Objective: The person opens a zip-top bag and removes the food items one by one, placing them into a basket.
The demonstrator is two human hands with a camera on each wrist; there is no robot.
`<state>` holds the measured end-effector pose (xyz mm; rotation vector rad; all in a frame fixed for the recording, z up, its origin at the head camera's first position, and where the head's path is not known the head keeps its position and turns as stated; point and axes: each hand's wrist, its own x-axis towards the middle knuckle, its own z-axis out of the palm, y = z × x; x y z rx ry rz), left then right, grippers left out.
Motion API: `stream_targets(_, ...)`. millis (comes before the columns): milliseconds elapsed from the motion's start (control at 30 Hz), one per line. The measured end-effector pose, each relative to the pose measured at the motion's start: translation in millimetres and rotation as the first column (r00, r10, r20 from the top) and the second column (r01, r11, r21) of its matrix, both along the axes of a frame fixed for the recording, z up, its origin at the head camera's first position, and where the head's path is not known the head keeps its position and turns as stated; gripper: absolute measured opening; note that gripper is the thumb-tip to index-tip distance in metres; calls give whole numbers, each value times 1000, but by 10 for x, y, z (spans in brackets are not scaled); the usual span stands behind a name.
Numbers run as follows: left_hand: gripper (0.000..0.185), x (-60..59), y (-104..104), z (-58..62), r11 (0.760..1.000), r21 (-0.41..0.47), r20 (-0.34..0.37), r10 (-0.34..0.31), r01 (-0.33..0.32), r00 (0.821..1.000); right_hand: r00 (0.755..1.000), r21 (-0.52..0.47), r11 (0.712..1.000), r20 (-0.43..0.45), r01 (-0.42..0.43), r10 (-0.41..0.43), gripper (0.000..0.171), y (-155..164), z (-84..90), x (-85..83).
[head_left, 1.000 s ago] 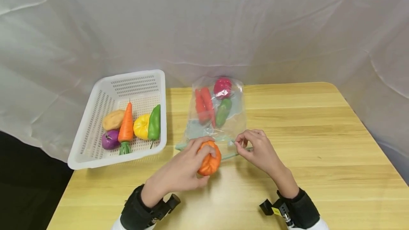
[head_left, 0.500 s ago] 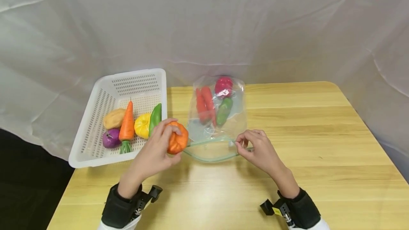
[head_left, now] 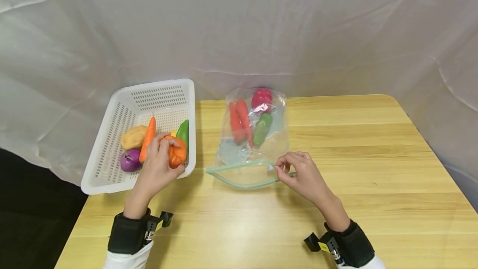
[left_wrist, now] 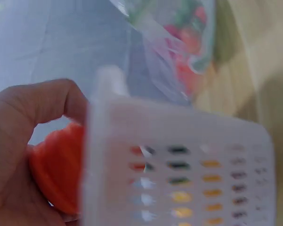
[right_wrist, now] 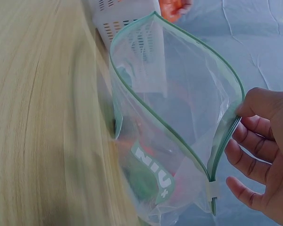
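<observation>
My left hand [head_left: 158, 157] holds a small orange ribbed pumpkin [head_left: 177, 152] over the front right part of the white basket [head_left: 108, 188]. In the left wrist view the basket wall [left_wrist: 188, 132] hides part of the pumpkin [left_wrist: 61, 165]. My right hand [head_left: 298, 173] pinches the right end of the green-edged mouth of a clear zip bag [head_left: 244, 187]. That mouth gapes wide, and a white slider [right_wrist: 212, 189] sits near my fingers in the right wrist view. Inside the bag lie a dark-red bell pepper [head_left: 262, 101], a cucumber [head_left: 263, 129] and long red peppers [head_left: 243, 115].
In the basket lie a potato [head_left: 133, 137], a carrot [head_left: 148, 138], a purple round eggplant [head_left: 130, 161], a green pepper [head_left: 183, 131] and a mostly hidden yellow pumpkin [head_left: 173, 133]. Grey cloth [head_left: 239, 32] hangs behind the wooden table [head_left: 354, 152].
My left hand has carried the orange pumpkin leftward from the bag's mouth to over the basket. The right hand has stayed at the bag's edge. The bag's mouth is now uncovered.
</observation>
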<state>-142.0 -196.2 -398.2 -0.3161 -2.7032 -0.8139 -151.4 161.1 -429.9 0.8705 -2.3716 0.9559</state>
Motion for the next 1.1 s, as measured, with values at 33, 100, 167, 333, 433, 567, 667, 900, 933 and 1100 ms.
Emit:
stream_targets(33,51,-19,-23,-26,1000,0,7,7,-7,1000,1000,0,1000,1,0,0,13,1,-1,-1)
stream_targets(100,50,-57,-66,-79,1000,1,28,17,-17,999,1000,1,1000,1,3,-3,13,3,-6,-5)
stream_targets(167,47,-80,-108,-123,999,9,73,37,-38,997,1000,3,1000,2,3,-3,13,-1,-14,-10)
stream_targets(333,34,-122,-164,-158,997,-17,215,75,-73,974,1000,3,1000,2,6,-6,14,-8,-29,-9)
stream_targets(433,40,-133,-154,-134,997,-61,289,65,-49,955,1000,2,1000,2,2,-2,14,-17,-30,-8)
stream_targets(567,51,-138,-134,-107,996,-90,352,56,-26,934,1000,4,1000,7,0,0,14,-32,-32,-13)
stream_targets(667,53,-138,-133,-105,995,-94,361,73,-42,930,1000,5,1000,12,4,-4,13,-34,-30,-11)
stream_targets(900,51,-115,-126,-131,993,-85,319,104,-81,942,1000,3,1000,17,10,-10,13,-32,-32,-7)
stream_targets(933,50,-113,-121,-144,993,-78,295,106,-87,950,1000,2,1000,18,9,-9,13,-32,-32,-7)
stream_targets(1100,40,-84,35,-285,987,159,-213,64,-30,975,1000,-1,1000,18,6,-6,13,-31,-31,-11)
